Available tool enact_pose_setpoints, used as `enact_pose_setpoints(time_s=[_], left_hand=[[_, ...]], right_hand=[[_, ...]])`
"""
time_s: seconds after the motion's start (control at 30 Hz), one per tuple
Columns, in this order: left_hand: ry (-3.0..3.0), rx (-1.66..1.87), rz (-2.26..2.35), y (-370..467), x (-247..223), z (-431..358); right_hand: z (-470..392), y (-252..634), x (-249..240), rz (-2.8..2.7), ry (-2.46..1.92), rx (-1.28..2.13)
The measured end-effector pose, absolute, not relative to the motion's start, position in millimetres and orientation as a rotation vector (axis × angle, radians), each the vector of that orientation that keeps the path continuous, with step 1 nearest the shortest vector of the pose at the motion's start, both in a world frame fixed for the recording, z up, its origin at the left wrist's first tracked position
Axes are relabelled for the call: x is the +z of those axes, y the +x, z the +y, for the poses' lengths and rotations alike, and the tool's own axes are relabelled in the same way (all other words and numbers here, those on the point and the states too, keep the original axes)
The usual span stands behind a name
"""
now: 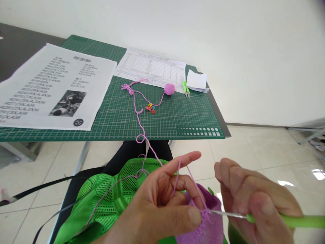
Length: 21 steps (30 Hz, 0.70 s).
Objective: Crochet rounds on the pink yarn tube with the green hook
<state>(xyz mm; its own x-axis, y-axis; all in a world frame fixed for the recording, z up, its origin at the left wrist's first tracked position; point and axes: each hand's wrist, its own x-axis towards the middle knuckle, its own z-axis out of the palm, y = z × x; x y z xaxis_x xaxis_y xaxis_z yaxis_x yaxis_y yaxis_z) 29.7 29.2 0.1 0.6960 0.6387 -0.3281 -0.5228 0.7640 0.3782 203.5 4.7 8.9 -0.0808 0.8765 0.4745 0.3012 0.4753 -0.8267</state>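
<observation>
In my left hand (165, 200) a purple crochet piece (208, 225) is pinched between thumb and fingers. Its raised index finger carries a strand of pink yarn (194, 181) that slants down to the stitches. My right hand (256, 196) grips a crochet hook (291, 221) with a green handle and a metal shaft. The hook's tip meets the edge of the crochet piece, beside my left thumb. From the table, a long yarn tail runs down toward my left hand.
A green cutting mat (157, 125) bears a pink yarn ball (169, 89), stitch markers (150, 108), green thread snips (186, 89), a paper pad (196, 80), a form (152, 69) and a printed pattern sheet (101, 84). Green mesh fabric (99, 191) covers my lap.
</observation>
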Motion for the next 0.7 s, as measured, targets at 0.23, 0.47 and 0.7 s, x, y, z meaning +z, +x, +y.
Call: enact_pose_setpoints(time_s=[0.23, 0.47, 0.7], left_hand=[[0.363, 0.635, 0.548, 34.6, -4.7, 27.2], [0.480, 0.646, 0.506, 34.1, -2.7, 22.2], [0.533, 0.727, 0.465, 33.5, -1.5, 21.2]], right_hand=[[8.3, 192.9, 9.3, -1.264, -1.002, 1.030], [3.0, 191.8, 3.1, -1.447, -1.085, 0.720], [4.3, 185.0, -5.1, -1.598, -1.072, 0.332]])
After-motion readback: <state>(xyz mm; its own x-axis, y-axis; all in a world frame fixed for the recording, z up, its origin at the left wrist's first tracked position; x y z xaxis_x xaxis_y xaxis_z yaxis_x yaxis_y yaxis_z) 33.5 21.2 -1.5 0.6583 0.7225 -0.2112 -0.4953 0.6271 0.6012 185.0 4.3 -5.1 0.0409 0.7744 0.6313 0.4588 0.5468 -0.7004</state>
